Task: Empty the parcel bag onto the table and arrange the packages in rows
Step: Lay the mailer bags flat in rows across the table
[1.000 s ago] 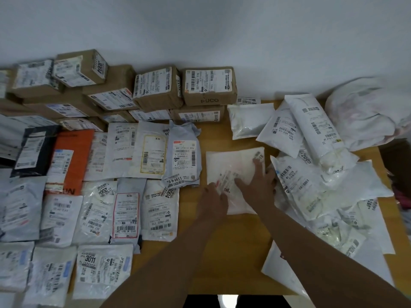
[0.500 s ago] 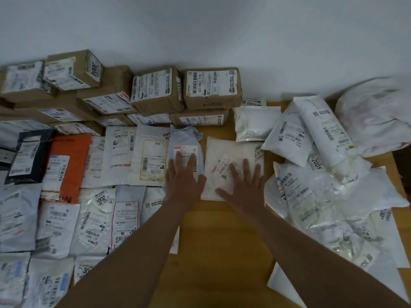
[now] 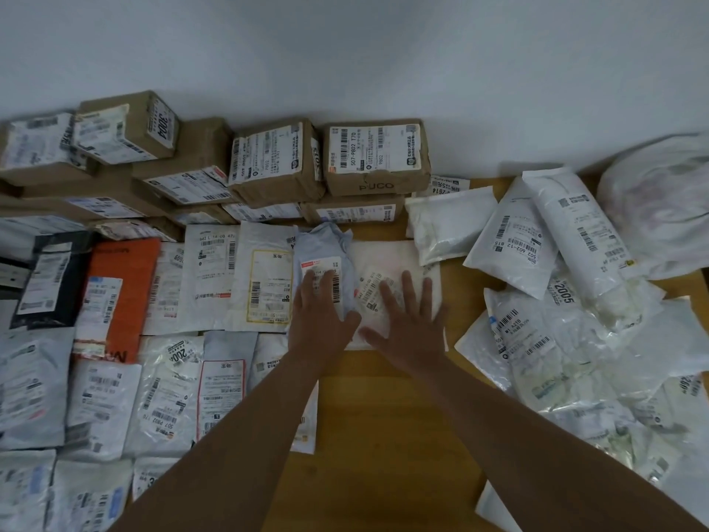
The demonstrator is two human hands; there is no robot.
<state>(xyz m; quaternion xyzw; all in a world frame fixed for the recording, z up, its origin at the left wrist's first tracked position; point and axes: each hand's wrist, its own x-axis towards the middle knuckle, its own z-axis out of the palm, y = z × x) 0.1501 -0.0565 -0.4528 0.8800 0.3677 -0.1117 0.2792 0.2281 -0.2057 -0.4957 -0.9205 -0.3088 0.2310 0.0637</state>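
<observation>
- Stacked along the wall at far left and centre, brown cardboard boxes (image 3: 276, 163), forming the back row, labels up for reading.
- Lying flat in front of them, rows of mailers, among them an orange mailer (image 3: 122, 293) and a yellow-bordered envelope (image 3: 266, 282), edges overlapping to save table room.
- Pressing down on the pale blue mailer (image 3: 324, 259) with the left hand (image 3: 318, 312), fingers straight and released, gripping nothing; probably flattening it into line at the row's end.
- Resting flat on the white mailer (image 3: 391, 289) just beside it, the right hand (image 3: 406, 320), fingers spread and relaxed, seemingly seating this package as the next in the row.
- Showing bare below the hands, the wooden table (image 3: 383, 408).
- Waiting at right, an unsorted heap of white packages (image 3: 544, 339), overlapping and tilted.
- Slumping at far right against the wall, the white parcel bag (image 3: 660, 193), apparently emptied.
</observation>
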